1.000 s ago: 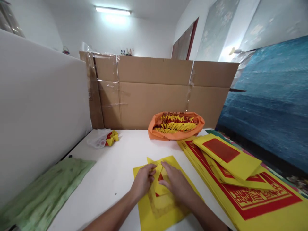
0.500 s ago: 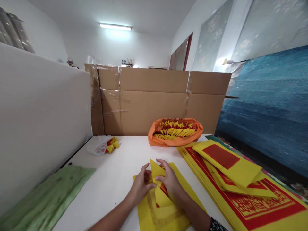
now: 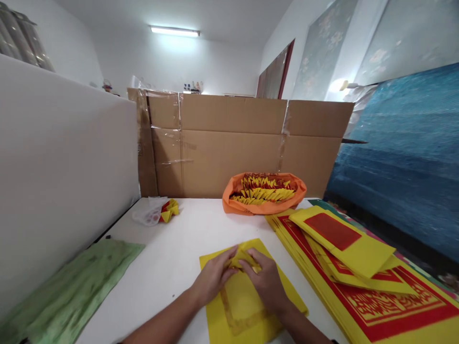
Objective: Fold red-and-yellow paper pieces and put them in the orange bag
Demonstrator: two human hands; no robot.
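Over a yellow paper sheet [image 3: 218, 320] lying on the white table, my left hand [image 3: 214, 277] and my right hand [image 3: 264, 282] meet near the sheet's far edge. Between their fingertips is a small folded yellow paper [image 3: 243, 255], gripped from both sides. My fingers cover much of it, and its exact shape is blurred. A square outline shows through the sheet beneath.
An orange bag [image 3: 240, 208] of folded yellow and red papers stands at the back. Printed yellow-red sheets [image 3: 398, 306] are stacked right. A green cloth [image 3: 82, 282] lies left, a plastic bag [image 3: 148, 215] with folded pieces behind it. Cardboard [image 3: 229, 148] walls the rear.
The folded paper was a larger pointed shape with red showing; now it is more compact and mostly yellow. Both hands have closed in on it, and the view has shifted slightly.
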